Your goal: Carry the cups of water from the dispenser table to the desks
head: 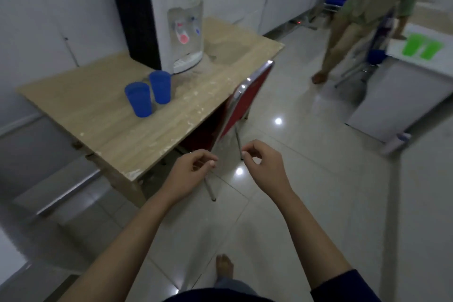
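Evidently both hands are free for a pickup, the left hand point(193, 169) and right hand point(262, 164) loosely curled and holding nothing, short of the dispenser table point(103, 115) where two blue cups point(147, 93) stand just beside the dispenser point(166, 14).

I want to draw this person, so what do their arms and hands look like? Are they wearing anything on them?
Both hands, the left hand and the right hand, are bare: no gloves, rings or watch show. The forearms are bare too. A dark navy sleeve shows on the right arm, pushed up near the elbow.
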